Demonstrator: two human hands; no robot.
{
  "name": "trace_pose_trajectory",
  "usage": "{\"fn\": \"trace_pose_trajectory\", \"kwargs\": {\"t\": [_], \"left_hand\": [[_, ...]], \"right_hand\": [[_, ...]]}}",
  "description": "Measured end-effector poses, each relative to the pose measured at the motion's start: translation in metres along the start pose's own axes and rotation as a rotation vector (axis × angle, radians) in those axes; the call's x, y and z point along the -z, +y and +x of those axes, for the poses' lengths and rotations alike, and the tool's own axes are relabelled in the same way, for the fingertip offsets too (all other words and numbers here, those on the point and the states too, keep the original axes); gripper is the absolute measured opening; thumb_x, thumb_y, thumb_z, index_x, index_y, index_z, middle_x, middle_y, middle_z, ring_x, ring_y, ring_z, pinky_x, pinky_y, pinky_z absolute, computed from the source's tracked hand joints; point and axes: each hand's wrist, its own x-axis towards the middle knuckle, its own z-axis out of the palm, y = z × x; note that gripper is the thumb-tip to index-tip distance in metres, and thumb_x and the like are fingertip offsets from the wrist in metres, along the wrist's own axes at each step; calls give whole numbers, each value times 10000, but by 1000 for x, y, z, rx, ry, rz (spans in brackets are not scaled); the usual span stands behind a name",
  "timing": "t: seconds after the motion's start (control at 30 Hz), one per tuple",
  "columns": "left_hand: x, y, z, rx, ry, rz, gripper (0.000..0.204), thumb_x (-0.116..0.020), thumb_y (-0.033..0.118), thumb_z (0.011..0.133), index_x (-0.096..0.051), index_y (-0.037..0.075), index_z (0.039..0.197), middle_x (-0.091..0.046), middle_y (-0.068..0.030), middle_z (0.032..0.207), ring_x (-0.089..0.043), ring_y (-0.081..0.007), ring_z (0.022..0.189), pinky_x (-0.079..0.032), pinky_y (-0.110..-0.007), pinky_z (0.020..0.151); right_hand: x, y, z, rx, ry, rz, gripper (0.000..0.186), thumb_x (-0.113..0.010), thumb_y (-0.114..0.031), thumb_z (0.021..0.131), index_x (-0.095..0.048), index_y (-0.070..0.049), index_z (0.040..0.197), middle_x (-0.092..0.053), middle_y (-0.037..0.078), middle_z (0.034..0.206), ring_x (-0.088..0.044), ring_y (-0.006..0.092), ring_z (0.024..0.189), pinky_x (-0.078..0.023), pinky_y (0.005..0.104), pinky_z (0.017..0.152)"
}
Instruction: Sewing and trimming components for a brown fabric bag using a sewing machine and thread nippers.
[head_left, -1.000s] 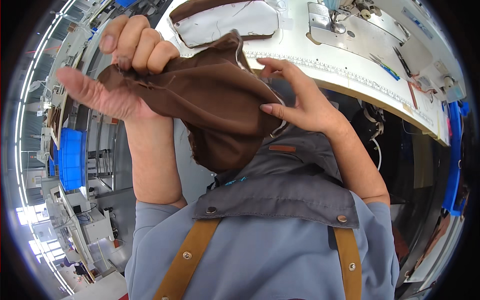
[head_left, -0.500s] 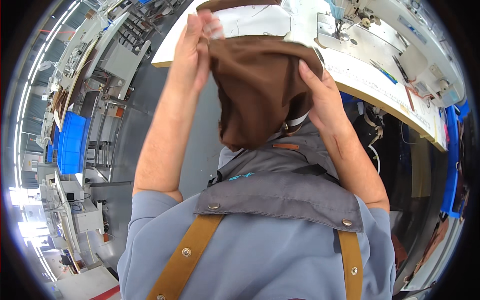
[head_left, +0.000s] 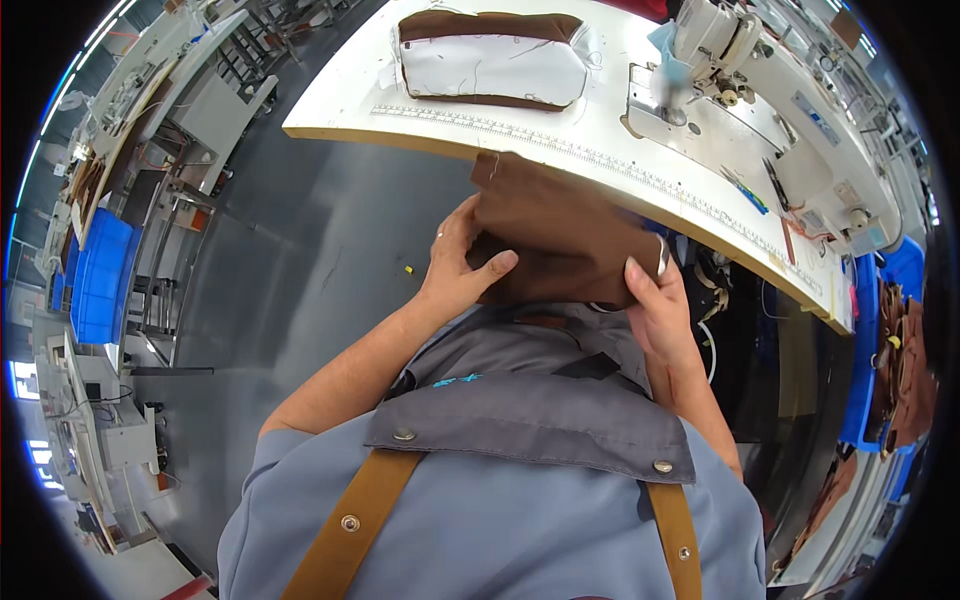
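A piece of brown fabric [head_left: 565,225] hangs between my hands, just off the near edge of the white sewing table [head_left: 350,85]. At its left side my left hand [head_left: 462,262] grips it, thumb on the near face and the other fingers behind the cloth. My right hand [head_left: 655,300] pinches its right edge, where a narrow white strip [head_left: 662,255] shows. Beyond the fabric, on the table, lies a stack of white and brown sewn pieces [head_left: 490,68] with loose threads.
A white sewing machine [head_left: 800,110] stands on the table's right part. Tweezers and snips [head_left: 755,190] lie beside it, and a printed ruler [head_left: 520,130] runs along the front edge. Blue bins stand at the right, one holding brown pieces [head_left: 905,370]; another blue bin [head_left: 108,280] is far left.
My left hand has come down from above the table and now grips the fabric's left side. The fabric is spread flatter and lower. The view has shifted, showing the whole white and brown stack.
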Motion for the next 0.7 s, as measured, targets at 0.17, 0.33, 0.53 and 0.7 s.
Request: {"fn": "trace_pose_trajectory", "kwargs": {"t": [0.17,0.33,0.53,0.7], "left_hand": [[-10,50,44,50,101,-209,336,-680,291,960,-649,-11,1104,-616,-151,1164,-606,-219,1042,-487,-355,878],[-3,42,55,282,77,-374,268,-627,174,1002,-667,-30,832,-657,-46,803,-574,-71,746,-460,-261,674],[9,108,64,243,-32,-661,240,-612,182,1026,-681,-22,919,-677,22,847,-551,-20,770,-465,-204,687],[11,113,58,235,-57,-683,129,-675,107,981,-670,-17,1016,-710,-21,877,-612,-38,824,-507,-211,704]], "right_hand": [[5,-2,-15,-110,-43,-127,344,-675,-129,976,-619,14,1283,-655,69,1263,-597,159,1157,-453,326,1027],[3,-73,10,13,-328,-1349,284,-815,-229,798,-725,-26,976,-689,188,848,-663,309,746,-519,347,707],[-29,-112,48,414,-77,-1155,371,-799,-177,791,-690,34,1076,-715,133,1007,-676,221,915,-514,340,848],[-40,-49,82,7,-195,-478,265,-757,-187,899,-692,2,1072,-692,14,973,-611,102,925,-487,273,869]]}}
